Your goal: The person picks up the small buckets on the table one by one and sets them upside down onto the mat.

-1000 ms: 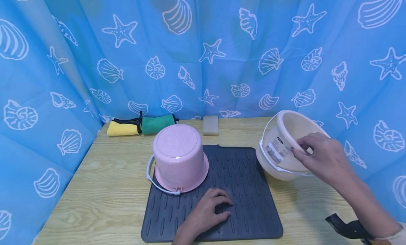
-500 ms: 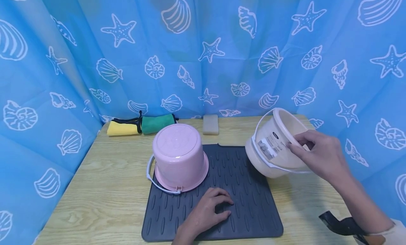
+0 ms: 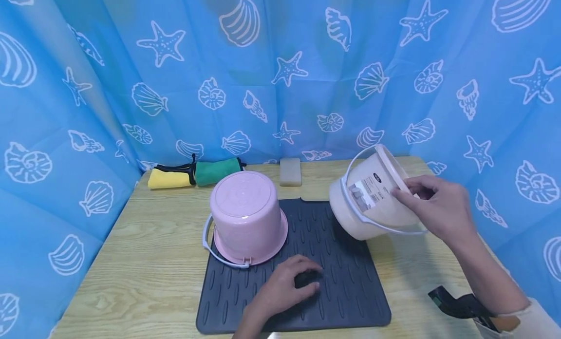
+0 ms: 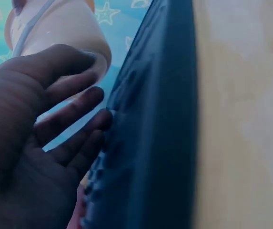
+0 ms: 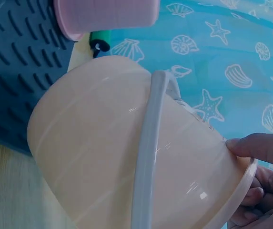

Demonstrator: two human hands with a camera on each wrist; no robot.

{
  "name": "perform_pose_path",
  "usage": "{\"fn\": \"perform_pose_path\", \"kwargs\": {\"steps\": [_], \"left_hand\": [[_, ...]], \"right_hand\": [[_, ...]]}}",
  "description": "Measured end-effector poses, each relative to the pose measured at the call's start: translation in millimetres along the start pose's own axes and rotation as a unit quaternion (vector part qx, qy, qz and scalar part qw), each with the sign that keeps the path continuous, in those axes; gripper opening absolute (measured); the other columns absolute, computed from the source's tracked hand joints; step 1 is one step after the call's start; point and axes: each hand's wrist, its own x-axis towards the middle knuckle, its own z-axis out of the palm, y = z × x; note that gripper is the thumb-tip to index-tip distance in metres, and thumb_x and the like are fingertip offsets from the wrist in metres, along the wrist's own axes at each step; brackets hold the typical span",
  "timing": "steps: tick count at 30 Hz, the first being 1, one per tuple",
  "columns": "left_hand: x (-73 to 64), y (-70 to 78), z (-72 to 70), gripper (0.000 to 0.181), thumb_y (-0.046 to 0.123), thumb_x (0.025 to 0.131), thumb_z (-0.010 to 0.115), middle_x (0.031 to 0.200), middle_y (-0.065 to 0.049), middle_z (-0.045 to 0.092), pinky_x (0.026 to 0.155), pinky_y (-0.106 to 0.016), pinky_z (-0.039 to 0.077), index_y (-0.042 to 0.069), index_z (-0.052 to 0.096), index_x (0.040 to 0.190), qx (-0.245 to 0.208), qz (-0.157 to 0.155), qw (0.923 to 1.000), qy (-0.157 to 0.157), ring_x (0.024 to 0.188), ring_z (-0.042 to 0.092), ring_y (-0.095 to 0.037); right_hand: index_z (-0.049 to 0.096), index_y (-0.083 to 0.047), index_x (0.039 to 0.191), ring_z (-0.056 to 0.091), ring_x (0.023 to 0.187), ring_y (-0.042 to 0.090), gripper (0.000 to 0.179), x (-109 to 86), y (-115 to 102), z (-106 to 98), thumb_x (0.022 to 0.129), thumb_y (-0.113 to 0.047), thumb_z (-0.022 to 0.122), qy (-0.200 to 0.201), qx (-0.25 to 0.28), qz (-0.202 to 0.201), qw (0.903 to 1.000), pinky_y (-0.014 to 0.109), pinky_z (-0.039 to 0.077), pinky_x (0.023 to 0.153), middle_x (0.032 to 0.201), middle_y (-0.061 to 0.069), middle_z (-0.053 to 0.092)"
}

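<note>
A cream bucket (image 3: 368, 202) with a paper label and a white handle is tilted, its mouth facing right, over the right part of the dark ribbed mat (image 3: 302, 305). My right hand (image 3: 438, 205) pinches its rim, thumb outside and fingers inside, as the right wrist view shows. Low over the mat's front middle, my left hand (image 3: 287, 288) holds nothing, its fingers loosely bent. In the left wrist view its fingertips (image 4: 105, 117) are right at the mat's surface. Upside down on the mat's left stands a pink bucket (image 3: 245, 217), its pale handle hanging to the left.
Along the back of the wooden table (image 3: 144, 261) lie a yellow cloth roll (image 3: 170, 178), a green cloth roll (image 3: 217, 171) and a beige sponge-like block (image 3: 290, 172). A blue seashell curtain (image 3: 263, 76) encloses the table's back and sides.
My right hand has carried the cream bucket left, from beside the mat to over its right part, and its opening has turned further from view. The left hand has barely shifted.
</note>
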Motion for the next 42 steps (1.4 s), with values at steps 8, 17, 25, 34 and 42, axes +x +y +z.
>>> {"fn": "perform_pose_path", "kwargs": {"steps": [8,17,25,34,42], "left_hand": [[21.6,13.5,-24.1,0.048,0.034,0.095,0.069,0.124,0.002,0.063,0.095,-0.04,0.052,0.025,0.055,0.14,-0.061,0.013,0.9937,0.093,0.113,0.061,-0.016],[51.3,29.1,-34.7,0.074,0.045,0.088,0.074,0.146,0.011,0.043,0.104,-0.045,0.045,0.039,0.036,0.151,-0.097,0.0,0.9854,0.14,0.13,0.045,-0.013],[82.2,33.4,-41.0,0.099,0.05,0.082,0.078,0.162,0.013,0.013,0.113,-0.054,0.03,0.042,0.015,0.158,-0.136,-0.007,0.9779,0.158,0.147,0.024,-0.025],[102.9,36.0,-54.1,0.107,0.067,0.073,0.076,0.164,0.014,0.004,0.108,-0.07,0.023,0.055,0.009,0.155,-0.135,-0.028,0.9797,0.146,0.151,0.011,-0.025],[113.9,35.0,-54.1,0.115,0.066,0.066,0.081,0.164,0.017,-0.004,0.108,-0.072,0.02,0.059,0.006,0.153,-0.152,-0.012,0.98,0.128,0.151,0.004,-0.024]], "right_hand": [[0.074,0.004,0.105,0.064,0.068,0.005,0.039,4.6,6.8,1.0,0.084,-0.028,0.083,-0.002,0.118,0.098,0.9882,0.019,0.054,0.058,0.075,-0.011,0.069],[0.076,-0.003,0.105,0.062,0.078,0.009,0.031,6.6,11.4,4.8,0.082,-0.021,0.085,0.015,0.203,0.153,0.9671,0.019,0.055,0.062,0.078,-0.009,0.069],[0.08,-0.01,0.096,0.062,0.083,0.012,0.022,5.4,16.4,9.8,0.077,-0.017,0.089,0.029,0.338,0.208,0.9172,0.018,0.055,0.064,0.08,-0.004,0.07],[0.079,-0.002,0.096,0.067,0.081,0.013,0.016,5.0,25.4,20.1,0.081,-0.002,0.083,0.015,0.505,0.222,0.8338,0.023,0.057,0.069,0.091,0.003,0.07],[0.078,-0.001,0.094,0.069,0.09,0.013,0.01,5.5,33.1,26.1,0.086,0.004,0.076,-0.017,0.585,0.261,0.7677,0.025,0.057,0.077,0.102,0.006,0.069]]}}
